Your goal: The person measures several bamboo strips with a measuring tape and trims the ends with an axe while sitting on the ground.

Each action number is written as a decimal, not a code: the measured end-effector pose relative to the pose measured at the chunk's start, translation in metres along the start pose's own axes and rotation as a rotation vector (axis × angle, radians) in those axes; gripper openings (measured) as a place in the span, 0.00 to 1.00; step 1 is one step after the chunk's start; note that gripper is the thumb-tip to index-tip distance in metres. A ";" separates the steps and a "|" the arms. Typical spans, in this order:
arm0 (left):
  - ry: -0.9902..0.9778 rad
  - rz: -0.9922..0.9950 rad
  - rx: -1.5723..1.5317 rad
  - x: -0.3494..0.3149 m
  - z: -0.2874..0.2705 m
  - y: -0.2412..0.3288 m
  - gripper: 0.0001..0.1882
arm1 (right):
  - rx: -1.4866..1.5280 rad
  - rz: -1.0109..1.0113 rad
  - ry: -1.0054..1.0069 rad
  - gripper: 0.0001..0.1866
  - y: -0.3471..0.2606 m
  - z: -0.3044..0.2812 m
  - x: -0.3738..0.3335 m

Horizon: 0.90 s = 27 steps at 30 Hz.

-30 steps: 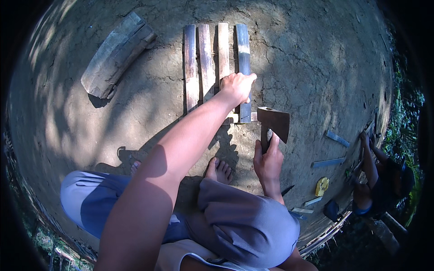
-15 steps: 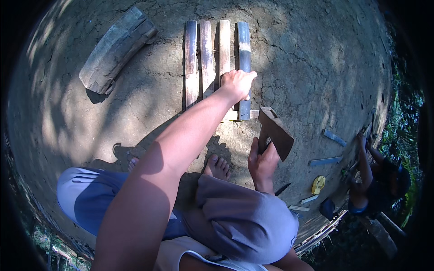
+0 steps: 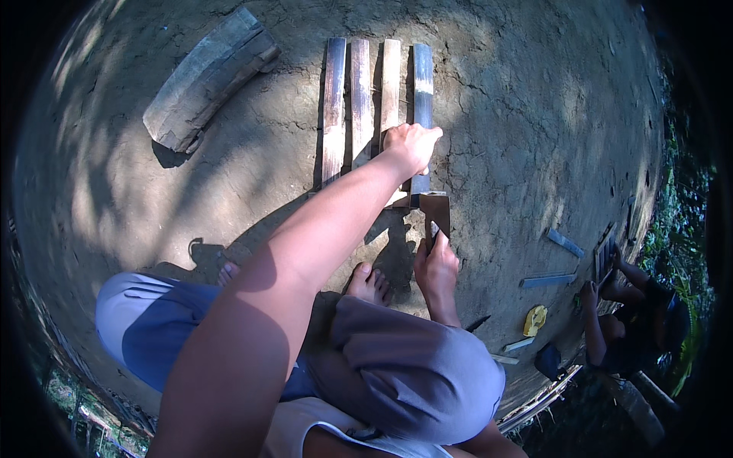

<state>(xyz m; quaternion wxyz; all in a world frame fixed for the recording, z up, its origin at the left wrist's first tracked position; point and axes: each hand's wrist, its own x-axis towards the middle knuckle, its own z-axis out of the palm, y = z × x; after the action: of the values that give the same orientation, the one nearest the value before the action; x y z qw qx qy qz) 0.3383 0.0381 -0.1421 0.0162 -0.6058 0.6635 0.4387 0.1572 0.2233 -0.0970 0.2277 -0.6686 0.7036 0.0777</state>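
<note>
Several long bamboo-like slats lie side by side on the ground ahead of me. My left hand reaches across and grips the rightmost, dark slat, its fingers closed around it. To its left lies a pale slat, partly under my left wrist. My right hand is closed on the handle of a hatchet. The hatchet head stands at the near end of the dark slat, seen narrow side on; whether they touch I cannot tell. A light crosspiece shows under the slats' near ends, mostly hidden by my arm.
A thick split log lies at the far left. On the right are loose strips, a yellow object and a dark pointed object. Another person crouches at the right edge, hands on some slats.
The hatchet has turned and shifted left, its head now at the dark slat's near end. My left hand keeps its grip. The other person's arms have moved.
</note>
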 end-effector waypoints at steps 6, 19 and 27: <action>0.026 -0.026 0.004 0.003 0.008 -0.005 0.35 | 0.246 -0.282 0.423 0.22 -0.023 -0.017 -0.009; 0.001 0.011 0.042 0.005 0.005 0.002 0.32 | -0.053 0.003 -0.003 0.20 0.013 0.020 0.005; 0.001 -0.012 0.018 0.001 0.006 -0.014 0.34 | 0.034 -0.105 0.029 0.20 0.007 0.026 0.011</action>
<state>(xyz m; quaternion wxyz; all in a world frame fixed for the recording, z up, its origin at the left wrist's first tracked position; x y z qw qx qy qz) 0.3464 0.0425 -0.1538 0.0240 -0.6099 0.6639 0.4321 0.1557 0.2246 -0.1258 0.2326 -0.7016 0.6721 0.0441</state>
